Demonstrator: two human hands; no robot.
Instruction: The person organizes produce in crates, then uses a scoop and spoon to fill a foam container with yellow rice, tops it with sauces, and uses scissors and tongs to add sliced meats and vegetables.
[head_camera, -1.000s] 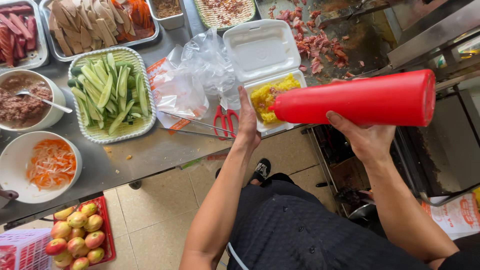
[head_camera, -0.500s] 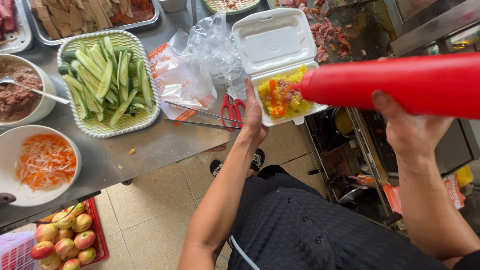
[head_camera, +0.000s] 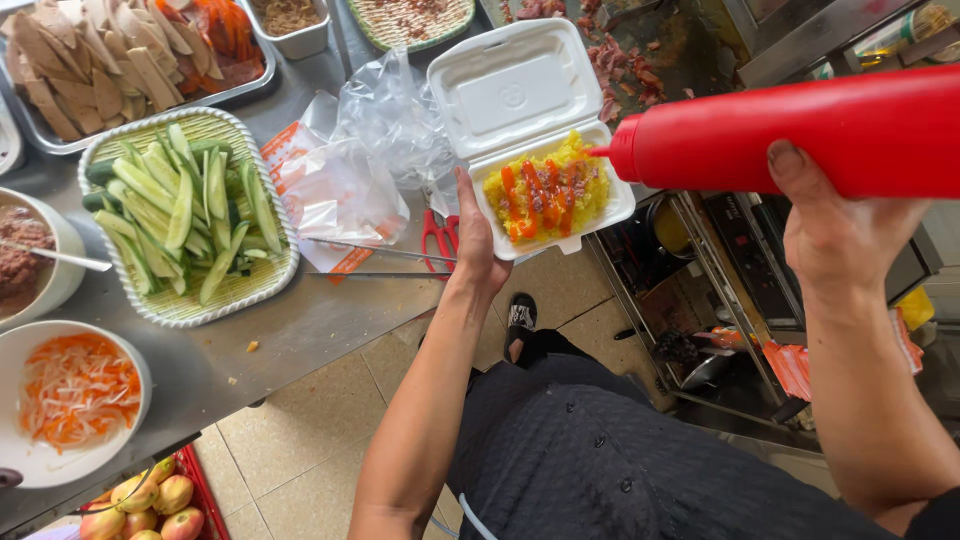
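My left hand (head_camera: 478, 243) holds the near edge of an open white foam box (head_camera: 520, 95). Inside it lies yellow rice (head_camera: 545, 188) with red stripes of sauce across it. My right hand (head_camera: 838, 230) grips a big red squeeze bottle (head_camera: 800, 132) held sideways, its nozzle tip just above the right side of the rice. The box juts out past the edge of the steel counter (head_camera: 300, 330).
Red scissors (head_camera: 440, 235) and clear plastic bags (head_camera: 370, 150) lie beside the box. A tray of cucumber strips (head_camera: 190, 215), a bowl of shredded carrot (head_camera: 70, 395), a tray of sliced meat (head_camera: 110, 50) and a basket of apples (head_camera: 140, 500) are on the left.
The bottle has shifted right and its tip now hovers over the box. Red sauce stripes have appeared on the rice. My left hand stays on the box.
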